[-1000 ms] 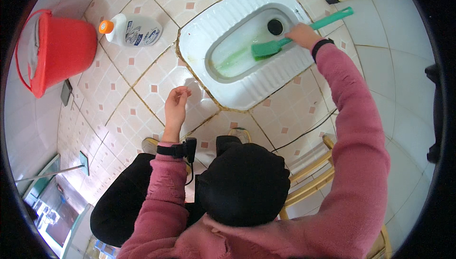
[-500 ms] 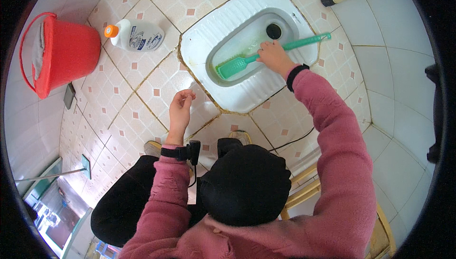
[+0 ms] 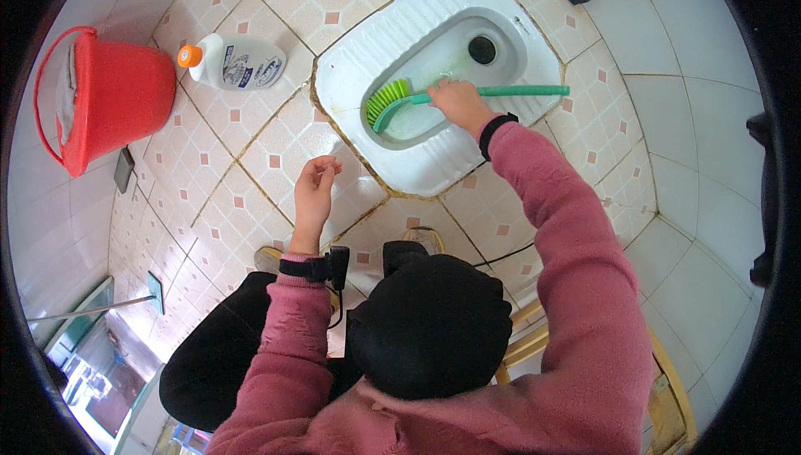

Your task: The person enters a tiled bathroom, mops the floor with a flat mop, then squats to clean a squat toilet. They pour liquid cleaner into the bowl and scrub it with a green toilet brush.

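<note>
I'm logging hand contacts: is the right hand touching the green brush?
Touching: the head view shows the right hand gripping the green brush by its handle.

Right arm was extended forward and angled inward, elbow out to the side; right hand was closed in a grip. Left arm reached less far forward; left hand was half open, fingers loosely curled.
</note>
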`<action>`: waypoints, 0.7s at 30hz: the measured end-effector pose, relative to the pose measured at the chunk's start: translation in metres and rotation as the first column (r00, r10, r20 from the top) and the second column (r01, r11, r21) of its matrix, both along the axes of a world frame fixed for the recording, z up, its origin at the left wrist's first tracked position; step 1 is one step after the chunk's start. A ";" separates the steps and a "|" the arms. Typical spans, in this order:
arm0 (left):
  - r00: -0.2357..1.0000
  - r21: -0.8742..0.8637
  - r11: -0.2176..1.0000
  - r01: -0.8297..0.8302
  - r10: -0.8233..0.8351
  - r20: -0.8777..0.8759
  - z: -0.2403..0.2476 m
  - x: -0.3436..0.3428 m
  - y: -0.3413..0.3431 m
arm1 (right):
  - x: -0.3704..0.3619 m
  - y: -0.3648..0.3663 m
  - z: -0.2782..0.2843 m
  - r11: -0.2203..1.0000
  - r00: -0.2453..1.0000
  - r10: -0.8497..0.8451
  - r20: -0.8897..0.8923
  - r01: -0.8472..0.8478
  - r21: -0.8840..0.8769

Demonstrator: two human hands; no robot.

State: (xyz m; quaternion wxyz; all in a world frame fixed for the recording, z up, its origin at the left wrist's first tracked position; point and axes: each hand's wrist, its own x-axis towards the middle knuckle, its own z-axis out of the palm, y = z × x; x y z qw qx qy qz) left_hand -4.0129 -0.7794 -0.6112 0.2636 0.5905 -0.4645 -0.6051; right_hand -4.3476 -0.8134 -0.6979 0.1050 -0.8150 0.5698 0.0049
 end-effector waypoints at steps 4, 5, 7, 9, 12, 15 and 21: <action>1.000 0.008 1.000 0.007 -0.008 0.024 -0.001 0.001 0.000 | -0.022 -0.013 -0.008 0.992 0.990 -0.126 -0.068 0.124 -0.030; 1.000 0.004 1.000 0.010 -0.010 0.018 -0.002 0.002 0.000 | -0.033 -0.016 -0.008 0.983 0.978 -0.183 -0.098 0.180 -0.033; 1.000 0.012 1.000 0.007 -0.007 0.022 -0.002 0.003 0.001 | -0.067 -0.025 -0.002 0.965 0.957 -0.262 -0.125 0.263 -0.006; 0.999 0.030 1.000 -0.001 -0.001 0.039 -0.002 0.003 0.000 | -0.098 -0.025 0.007 0.937 0.931 -0.350 -0.099 0.349 -0.026; 0.999 0.043 0.999 -0.016 0.014 0.037 -0.003 0.000 -0.002 | -0.108 -0.033 0.009 0.938 0.929 -0.346 -0.129 0.347 -0.013; 1.000 0.037 0.999 -0.020 0.020 0.005 -0.004 -0.002 -0.002 | -0.083 -0.033 0.002 0.960 0.958 -0.279 -0.070 0.281 0.022; 0.999 0.013 0.999 0.036 -0.036 0.006 -0.008 -0.006 0.000 | -0.027 -0.014 -0.007 0.983 0.978 -0.182 0.105 0.179 0.037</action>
